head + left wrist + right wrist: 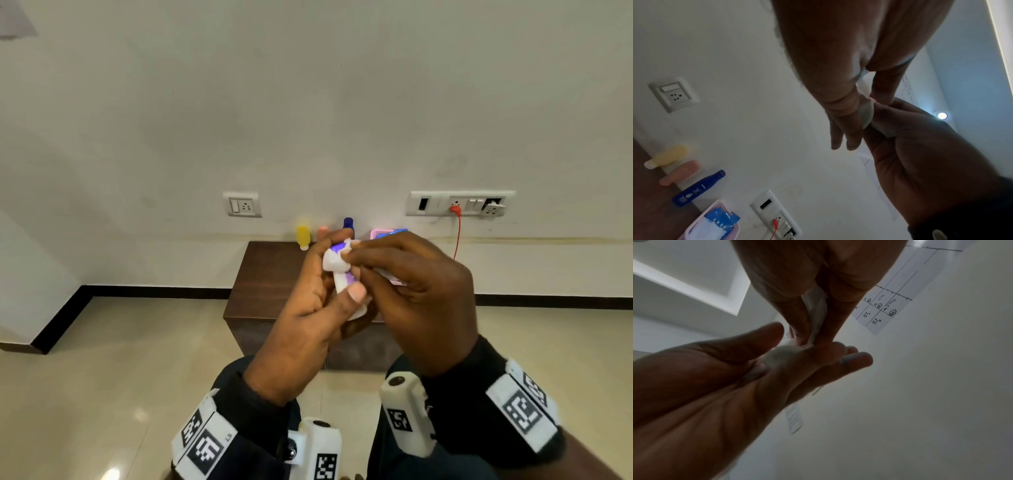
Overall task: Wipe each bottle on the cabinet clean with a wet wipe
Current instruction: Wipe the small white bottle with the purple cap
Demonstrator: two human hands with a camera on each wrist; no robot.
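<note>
My left hand grips a small white and purple bottle in front of my chest, thumb across its side. Against the bottle's upper end, my right hand pinches a white wet wipe. In the right wrist view the wipe sits between my right fingers, touching the bottle in the left hand. On the brown cabinet against the wall stand a yellow bottle, a pink bottle and a dark blue bottle.
A pink tray with a blue wipe pack stands on the cabinet right of the blue bottle. Wall sockets hang above, and a red cable drops from them. Beige floor tiles surround the cabinet.
</note>
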